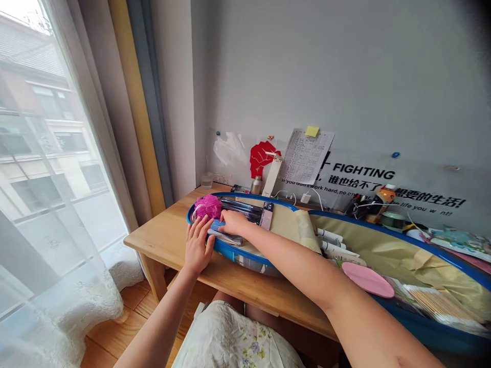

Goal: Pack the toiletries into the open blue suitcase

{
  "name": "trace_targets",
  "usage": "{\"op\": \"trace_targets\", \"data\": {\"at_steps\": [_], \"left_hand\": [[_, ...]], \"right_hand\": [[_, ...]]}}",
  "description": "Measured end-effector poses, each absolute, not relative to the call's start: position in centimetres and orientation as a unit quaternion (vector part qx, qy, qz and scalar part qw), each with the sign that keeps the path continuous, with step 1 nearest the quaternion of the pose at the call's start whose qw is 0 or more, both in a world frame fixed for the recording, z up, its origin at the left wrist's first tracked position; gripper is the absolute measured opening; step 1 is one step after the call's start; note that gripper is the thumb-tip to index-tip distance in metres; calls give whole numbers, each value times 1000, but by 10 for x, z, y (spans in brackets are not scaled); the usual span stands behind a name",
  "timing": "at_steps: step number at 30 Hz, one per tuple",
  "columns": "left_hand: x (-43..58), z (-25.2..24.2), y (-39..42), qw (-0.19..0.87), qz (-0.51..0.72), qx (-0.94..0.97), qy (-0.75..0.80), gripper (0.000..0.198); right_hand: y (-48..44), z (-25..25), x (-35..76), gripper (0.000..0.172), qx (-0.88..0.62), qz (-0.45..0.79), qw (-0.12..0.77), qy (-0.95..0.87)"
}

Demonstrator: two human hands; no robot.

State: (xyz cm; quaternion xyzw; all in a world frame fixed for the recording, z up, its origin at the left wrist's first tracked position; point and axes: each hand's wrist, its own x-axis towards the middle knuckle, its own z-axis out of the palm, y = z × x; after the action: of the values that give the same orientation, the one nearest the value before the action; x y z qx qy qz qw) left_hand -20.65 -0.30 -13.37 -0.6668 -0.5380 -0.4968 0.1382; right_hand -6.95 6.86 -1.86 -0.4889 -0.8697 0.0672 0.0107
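At the near left end of a blue-rimmed oval tub (287,204), my left hand (198,249) lies with its fingers spread over the rim. Its fingertips are close to a magenta mesh bath puff (208,207). My right hand (233,224) reaches into the tub, thumb and fingers closed at a small blue packet (217,225). Under that hand is a flat pale packet (230,238). Dark pens in packaging (241,208) lie behind it, beside a black-and-pink packaged card (266,215).
A second tub (418,255) on the right contains white tubes (339,248), a pink oval item (367,279) and cotton swabs (437,301). Along the wall stand a clear cup (206,180), a metal bottle (256,184) and an orange-capped bottle (385,194). Curtains hang left of the wooden table (164,237).
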Motion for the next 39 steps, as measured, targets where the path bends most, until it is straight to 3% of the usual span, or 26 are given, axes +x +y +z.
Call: {"op": "trace_targets", "data": {"at_steps": [7,15,21,29,39], "left_hand": [[-206,-135,-2,153,-503,-668,-527,45],[-207,-133,-3,154,-504,-669,-524,46],[-206,-133,-2,147,-504,-668,-527,46],[-206,-134,-2,147,-507,-666,-528,47],[-205,-134,-2,150,-507,-664,-529,45]], "right_hand": [[68,-13,-63,41,-499,70,-14,-864],[70,-15,-41,66,-514,108,-69,-848],[74,-3,-28,46,-532,163,-23,-831],[89,31,-33,43,-509,131,77,-847],[81,51,-65,39,-442,64,-7,-894]]}}
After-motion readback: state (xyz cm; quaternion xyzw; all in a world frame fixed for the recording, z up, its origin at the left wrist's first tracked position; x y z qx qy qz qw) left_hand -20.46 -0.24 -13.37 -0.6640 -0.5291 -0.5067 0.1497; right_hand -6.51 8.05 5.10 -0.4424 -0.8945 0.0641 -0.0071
